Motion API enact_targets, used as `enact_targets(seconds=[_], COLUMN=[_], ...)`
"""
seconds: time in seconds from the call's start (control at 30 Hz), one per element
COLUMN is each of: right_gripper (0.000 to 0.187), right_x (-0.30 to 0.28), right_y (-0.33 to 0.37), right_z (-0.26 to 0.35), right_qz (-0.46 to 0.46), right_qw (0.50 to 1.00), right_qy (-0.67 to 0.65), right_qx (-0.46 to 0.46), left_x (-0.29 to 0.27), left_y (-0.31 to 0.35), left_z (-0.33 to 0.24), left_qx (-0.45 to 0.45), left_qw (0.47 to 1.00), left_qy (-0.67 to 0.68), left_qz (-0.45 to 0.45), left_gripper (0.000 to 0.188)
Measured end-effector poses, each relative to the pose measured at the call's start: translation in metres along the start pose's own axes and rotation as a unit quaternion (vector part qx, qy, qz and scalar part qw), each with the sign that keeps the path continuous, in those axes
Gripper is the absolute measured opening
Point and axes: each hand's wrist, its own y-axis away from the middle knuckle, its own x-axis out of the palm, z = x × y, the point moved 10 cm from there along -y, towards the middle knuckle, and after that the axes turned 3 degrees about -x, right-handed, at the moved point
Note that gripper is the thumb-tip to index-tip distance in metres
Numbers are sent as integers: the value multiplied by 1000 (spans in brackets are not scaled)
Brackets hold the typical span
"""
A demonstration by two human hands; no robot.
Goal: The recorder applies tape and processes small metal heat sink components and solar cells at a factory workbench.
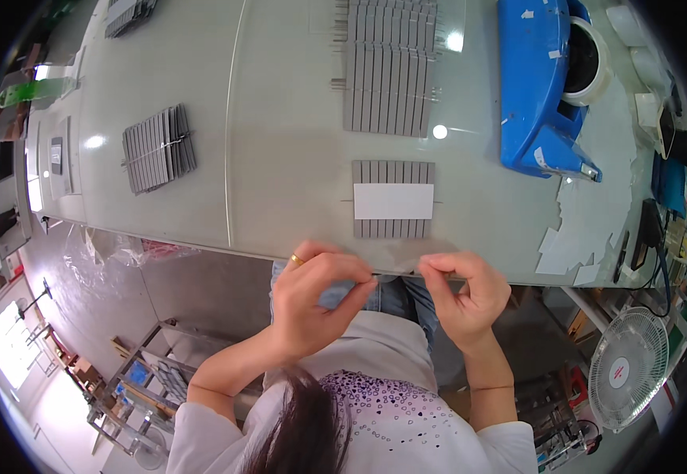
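Observation:
My left hand, with a gold ring, is closed in a pinch at the table's front edge. Level with it, my right hand also pinches, thumb against forefinger. A faint clear sheen shows between the fingertips, but I cannot make out what they hold, if anything. Just beyond both hands lies a flat block of grey slotted strips with a white paper band across its middle. Neither hand touches it. Thin ends stick out at its left and right sides.
Larger stacks of grey strips lie farther back. A bundle of grey strips sits to the left. At the right stand a blue tape dispenser and torn white sheets. A white fan is beside the table.

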Motion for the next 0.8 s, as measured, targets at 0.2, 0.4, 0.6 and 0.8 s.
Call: enact_targets(seconds=[0.2,0.4,0.6,0.8], right_gripper=[18,18,20,21], right_x=[31,32,33,35], right_y=[-2,2,2,2], right_z=[19,16,17,17], right_qz=[14,2,0,2], right_qw=[967,963,959,962], right_qy=[162,185,204,194], right_qx=[-198,-198,-198,-192], left_x=[20,27,30,27], left_y=[17,19,19,16], left_z=[-8,-11,-7,-7], left_qx=[210,251,245,226], left_qw=[954,938,941,947], left_qy=[-193,-215,-210,-202], left_qz=[-96,-107,-99,-102], left_gripper=[19,17,20,23])
